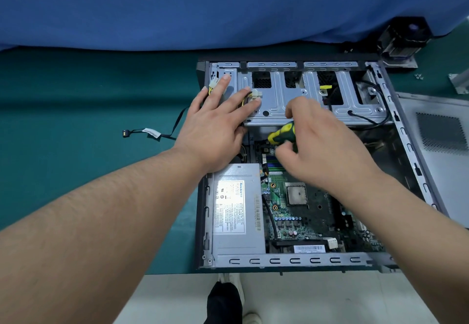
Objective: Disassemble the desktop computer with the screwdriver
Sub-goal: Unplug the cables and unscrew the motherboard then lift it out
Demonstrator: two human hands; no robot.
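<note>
An open desktop computer case [289, 260] lies on its side on a green mat. Inside are a grey power supply [234, 212], a green motherboard [299, 212] and a metal drive cage [304, 95] at the far end. My left hand [218, 123] lies flat with spread fingers on the left part of the drive cage, over yellow-wired connectors [255, 95]. My right hand [322, 143] grips the yellow-and-green handle of a screwdriver [281, 133] just below the cage's front edge; its tip is hidden.
The removed grey side panel [436, 151] lies right of the case. A black cooler with fan [403, 39] and loose screws [418, 76] sit at the far right. A black cable with a tag [152, 133] lies on the mat [88, 110] to the left. Blue cloth [203, 6] covers the back.
</note>
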